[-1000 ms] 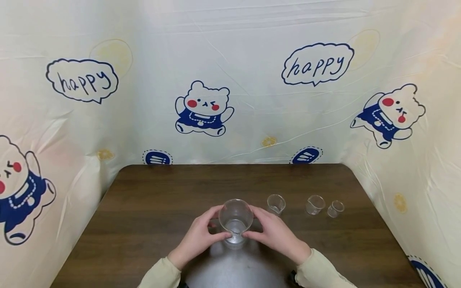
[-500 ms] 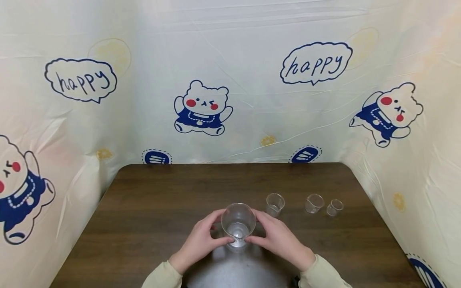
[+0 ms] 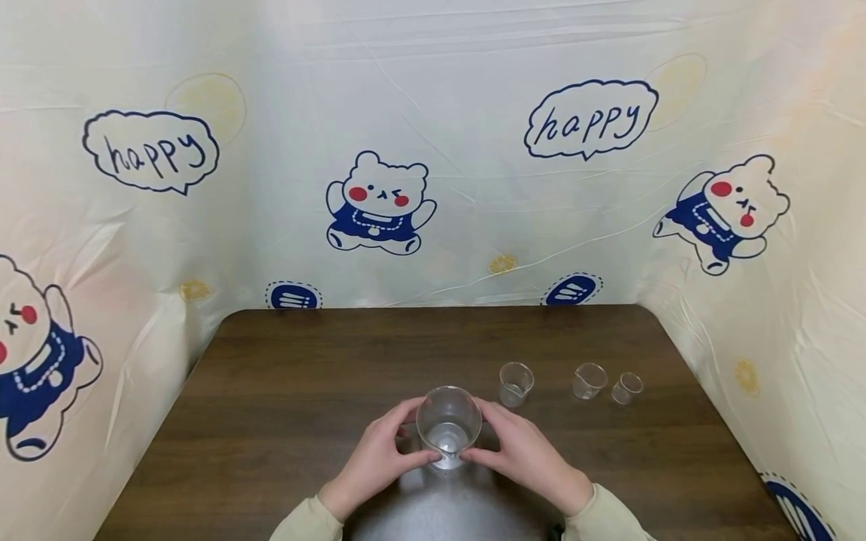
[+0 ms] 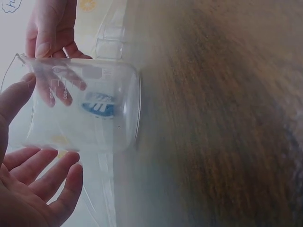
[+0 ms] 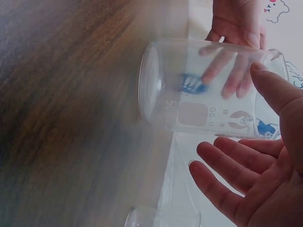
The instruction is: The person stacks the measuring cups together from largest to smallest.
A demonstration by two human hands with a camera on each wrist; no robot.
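A large clear glass beaker [image 3: 449, 428] stands upright near the front middle of the table, with its spout facing the person. The left hand [image 3: 379, 458] grips its left side, thumb near the spout and fingers round the far side. Mirroring it, the right hand [image 3: 531, 454] holds the right side in the same way. White graduation marks show on the beaker [image 4: 102, 125] in the left wrist view. In the right wrist view, a printed label patch is visible on the glass [image 5: 191, 113]. The beaker's base is at the tabletop, and nothing shows inside it.
Three smaller glass beakers stand to the right: one [image 3: 516, 385] just beyond the right hand, another [image 3: 590, 382] farther right, and the smallest [image 3: 628, 388] beside that. The brown wooden table [image 3: 304, 361] is enclosed by a printed curtain [image 3: 473, 113].
Both hands have brought the large beaker slightly toward the person and a little to the right, keeping their grip. The smaller beakers have stayed in place.
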